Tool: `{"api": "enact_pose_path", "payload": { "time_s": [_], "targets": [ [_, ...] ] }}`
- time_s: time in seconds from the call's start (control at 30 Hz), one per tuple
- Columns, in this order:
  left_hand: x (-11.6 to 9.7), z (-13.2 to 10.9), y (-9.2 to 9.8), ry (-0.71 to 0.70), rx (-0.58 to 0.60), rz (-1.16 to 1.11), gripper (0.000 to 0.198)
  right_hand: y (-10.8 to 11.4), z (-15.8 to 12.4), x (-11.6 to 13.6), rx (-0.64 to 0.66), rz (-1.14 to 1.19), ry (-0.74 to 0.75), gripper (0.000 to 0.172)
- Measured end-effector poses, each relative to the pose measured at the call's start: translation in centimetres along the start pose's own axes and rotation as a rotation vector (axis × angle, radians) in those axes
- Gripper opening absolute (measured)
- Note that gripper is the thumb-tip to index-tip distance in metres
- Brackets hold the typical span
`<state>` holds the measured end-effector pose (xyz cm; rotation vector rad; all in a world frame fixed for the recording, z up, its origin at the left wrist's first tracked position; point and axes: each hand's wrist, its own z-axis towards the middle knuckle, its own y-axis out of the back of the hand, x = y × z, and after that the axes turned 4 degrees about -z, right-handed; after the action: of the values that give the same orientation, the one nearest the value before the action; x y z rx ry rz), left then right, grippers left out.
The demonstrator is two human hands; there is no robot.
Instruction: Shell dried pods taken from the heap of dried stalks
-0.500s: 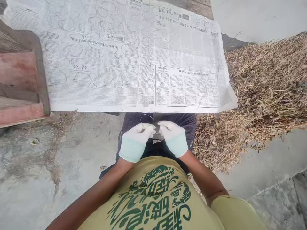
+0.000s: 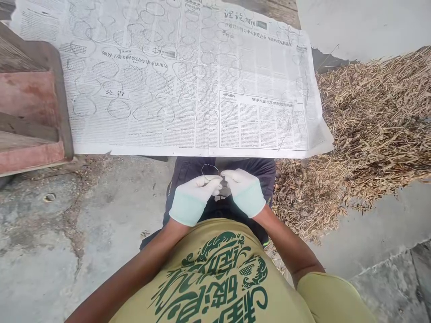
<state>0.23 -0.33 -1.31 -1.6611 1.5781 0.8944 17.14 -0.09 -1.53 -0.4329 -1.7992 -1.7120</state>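
Note:
My left hand [image 2: 197, 193], in a white knit glove with a pale green cuff, pinches a thin wire loop [image 2: 206, 165] between thumb and forefinger. The loop stands up above the fingertips, over my lap. My right hand [image 2: 243, 186], gloved alike, has its thumb and forefinger closed at the loop's right side, where the wire meets the fingertips. The very end of the wire is too fine to make out. Just beyond both hands, a newspaper sheet [image 2: 141, 139] bears many similar thin loops [image 2: 118, 108] laid in rows.
Under the newspaper is a wooden surface [image 2: 276, 8]. A reddish wooden piece [image 2: 28, 101] stands on the left. Dry straw [image 2: 377, 116] is heaped on the right over the concrete floor [image 2: 114, 224]. Loose wire strands [image 2: 289, 123] lie at the newspaper's right side.
My left hand and the loop have shifted slightly right, up to the right fingertips. The gap between the two hands has narrowed.

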Motion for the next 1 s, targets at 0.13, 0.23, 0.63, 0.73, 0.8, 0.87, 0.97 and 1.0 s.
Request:
{"api": "enact_pose_path", "payload": {
  "time_s": [0.13, 0.23, 0.63, 0.73, 0.8, 0.87, 0.97, 1.0],
  "targets": [
    [0.0, -0.1, -0.2, 0.015, -0.005, -0.035, 0.028, 0.3, -0.1, 0.0, 0.053, -0.149, 0.101, 0.029],
    [0.0, -0.2, -0.4, 0.024, -0.012, -0.043, 0.028, 0.4, -0.2, 0.2, 0.074, -0.261, 0.145, 0.026],
    [-0.1, 0.4, 0.3, -0.032, -0.049, -0.109, 0.014, 0.2, 0.0, 0.9, 0.134, 0.686, -0.331, 0.021],
    [0.1, 0.5, 0.4, -0.024, -0.036, -0.151, 0.014, -0.6, 0.0, 0.5, 0.171, 1.041, -0.514, 0.024],
    [0.1, 0.5, 0.4, -0.014, -0.025, -0.172, 0.014, -1.3, 0.1, 0.3, 0.176, 1.166, -0.558, 0.027],
    [0.0, 0.5, 0.3, 0.002, -0.020, -0.184, 0.015, -2.0, 0.2, 0.0, 0.183, 1.253, -0.574, 0.031],
    [0.0, 0.4, 0.3, 0.007, -0.015, -0.172, 0.016, -2.7, 0.3, -0.5, 0.189, 1.313, -0.608, 0.032],
    [0.1, 0.3, 0.3, 0.003, -0.016, -0.157, 0.016, -2.7, 0.4, -0.6, 0.196, 1.319, -0.627, 0.033]
  ]
}}
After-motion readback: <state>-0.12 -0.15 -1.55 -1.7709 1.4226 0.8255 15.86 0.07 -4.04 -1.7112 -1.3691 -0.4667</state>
